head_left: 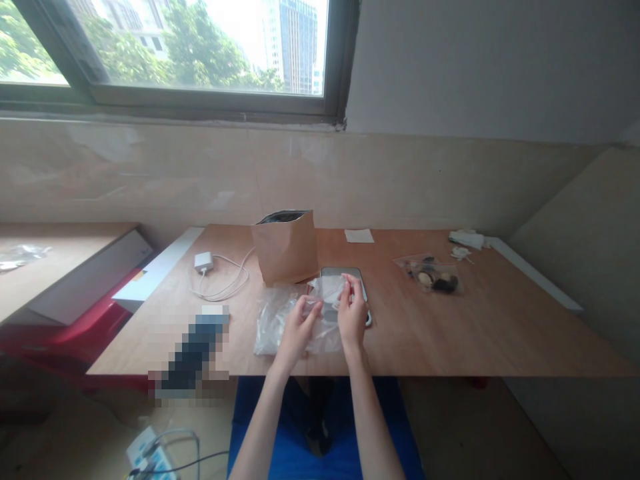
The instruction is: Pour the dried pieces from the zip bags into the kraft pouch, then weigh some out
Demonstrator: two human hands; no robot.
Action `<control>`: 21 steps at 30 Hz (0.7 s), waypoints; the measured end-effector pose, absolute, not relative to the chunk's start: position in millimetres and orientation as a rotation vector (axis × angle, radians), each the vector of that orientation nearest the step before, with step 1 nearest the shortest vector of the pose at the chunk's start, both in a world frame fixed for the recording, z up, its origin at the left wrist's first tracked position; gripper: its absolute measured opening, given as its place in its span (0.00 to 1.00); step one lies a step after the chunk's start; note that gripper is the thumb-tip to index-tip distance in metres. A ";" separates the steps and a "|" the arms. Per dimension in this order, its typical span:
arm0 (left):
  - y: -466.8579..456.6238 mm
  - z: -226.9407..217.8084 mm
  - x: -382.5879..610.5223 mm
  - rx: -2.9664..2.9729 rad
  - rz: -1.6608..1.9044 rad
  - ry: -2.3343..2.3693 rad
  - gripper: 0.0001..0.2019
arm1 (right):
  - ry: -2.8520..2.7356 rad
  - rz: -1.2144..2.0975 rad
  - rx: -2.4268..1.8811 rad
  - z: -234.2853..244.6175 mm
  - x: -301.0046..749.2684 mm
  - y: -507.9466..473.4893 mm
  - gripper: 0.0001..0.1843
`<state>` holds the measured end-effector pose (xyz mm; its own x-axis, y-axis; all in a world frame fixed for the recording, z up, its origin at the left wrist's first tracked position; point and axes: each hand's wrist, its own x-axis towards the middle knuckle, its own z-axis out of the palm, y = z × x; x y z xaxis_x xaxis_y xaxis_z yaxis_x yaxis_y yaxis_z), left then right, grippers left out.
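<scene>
My left hand point(299, 325) and my right hand point(352, 312) are both pinched on a small clear plastic bag point(327, 293), held just above the wooden table point(450, 333). Under it lies a pile of more clear plastic bags point(273, 320). A dark flat scale or tablet point(350, 275) lies just behind my hands. A brown paper bag point(286, 248) stands upright and open behind that, with dark contents.
A white charger with a coiled cable point(210, 267) lies at the left. A clear bag of dark and pale pieces point(434, 275) sits at the right, with white paper point(359, 235) and white scraps point(466, 241) at the back. A blurred-out object point(193, 353) lies near the front left edge.
</scene>
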<state>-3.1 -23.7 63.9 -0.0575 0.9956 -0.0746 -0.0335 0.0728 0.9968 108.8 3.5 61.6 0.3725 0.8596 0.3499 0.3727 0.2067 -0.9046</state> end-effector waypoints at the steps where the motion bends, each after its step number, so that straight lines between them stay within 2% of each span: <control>1: -23.8 64.9 -4.2 1.114 1.214 1.270 0.12 | -1.220 0.491 -1.389 60.9 108.3 3.7 0.17; 9: -23.4 70.2 -26.4 1.146 1.220 1.426 0.15 | -1.302 0.556 -1.391 48.6 127.3 13.5 0.19; 16: -14.6 58.2 -62.1 1.073 1.188 1.600 0.17 | -1.227 0.019 -1.679 15.0 229.7 55.7 0.16; 21: -12.4 40.0 -64.0 1.167 1.202 1.708 0.14 | -1.119 -0.067 -1.897 -9.0 292.9 79.2 0.21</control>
<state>-64.0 -12.4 40.0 -0.3198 0.9455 -0.0617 0.2610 0.1505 0.9535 292.9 79.2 -9.0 0.5882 0.6711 0.4512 0.7202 -0.1809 -0.6697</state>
